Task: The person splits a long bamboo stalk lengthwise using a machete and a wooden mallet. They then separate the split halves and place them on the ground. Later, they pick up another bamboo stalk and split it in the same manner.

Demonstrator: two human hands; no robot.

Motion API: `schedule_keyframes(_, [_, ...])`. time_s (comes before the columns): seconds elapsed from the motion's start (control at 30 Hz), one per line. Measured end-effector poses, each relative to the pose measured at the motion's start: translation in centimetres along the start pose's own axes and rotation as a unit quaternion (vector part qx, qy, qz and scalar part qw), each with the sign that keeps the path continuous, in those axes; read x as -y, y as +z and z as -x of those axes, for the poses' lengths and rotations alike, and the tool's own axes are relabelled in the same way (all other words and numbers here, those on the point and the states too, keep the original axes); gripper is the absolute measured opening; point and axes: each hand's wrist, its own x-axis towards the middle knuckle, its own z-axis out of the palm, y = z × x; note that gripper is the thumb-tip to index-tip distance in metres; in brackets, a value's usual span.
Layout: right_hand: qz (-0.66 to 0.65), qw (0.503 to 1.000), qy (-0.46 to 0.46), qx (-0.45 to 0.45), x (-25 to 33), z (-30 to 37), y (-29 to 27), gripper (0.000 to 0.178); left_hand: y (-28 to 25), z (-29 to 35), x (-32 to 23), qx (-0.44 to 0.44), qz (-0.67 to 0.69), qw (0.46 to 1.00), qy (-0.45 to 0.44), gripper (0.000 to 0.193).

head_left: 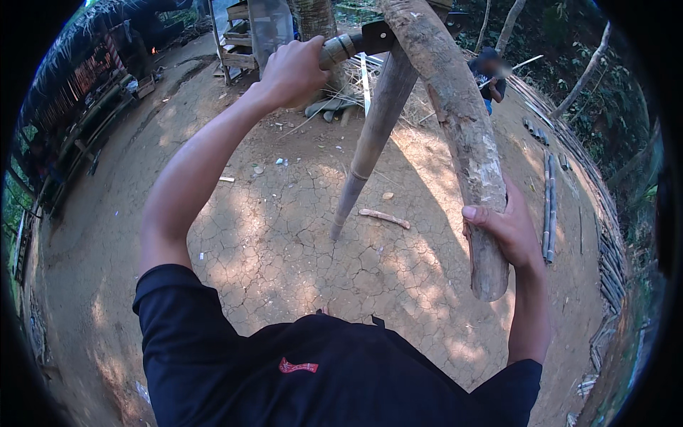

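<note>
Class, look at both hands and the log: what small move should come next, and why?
Probably a short downward chop. The left hand grips the handle of a raised blade whose edge meets the log, while the right hand steadies that log lower down, away from the blade.

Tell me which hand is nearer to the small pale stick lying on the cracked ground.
Right. The right hand grips the thick log just right of the small pale stick; the left hand is far up, clutching a blade's handle.
</note>
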Motion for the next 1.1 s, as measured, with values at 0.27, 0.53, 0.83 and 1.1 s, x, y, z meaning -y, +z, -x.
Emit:
schedule_keyframes(0.27, [0.001, 0.904, -0.342, -0.255, 3.2, 2.1, -3.2, 0.067, 0.5, -0.6, 1.7, -0.033, 0.003, 0.999, 0.008, 0.039])
schedule_keyframes(0.53, [-0.188, 0.875, -0.397, -0.201, 5.4, 0.1, -11.0, 0.053, 0.5, -2.1, 1.7, -0.103, -0.072, 0.992, 0.008, 0.038])
schedule_keyframes(0.83, [-0.032, 0.95, -0.233, -0.205, 2.0, -6.1, -4.7, 0.05, 0.4, -2.8, 0.7, -0.054, -0.091, 0.994, 0.002, 0.035])
schedule_keyframes(1.1, [0.034, 0.995, -0.044, -0.086, -3.2, -4.2, -4.3, 0.081, -2.2, -3.7, -1.3, -0.008, -0.147, 0.988, 0.043, 0.031])
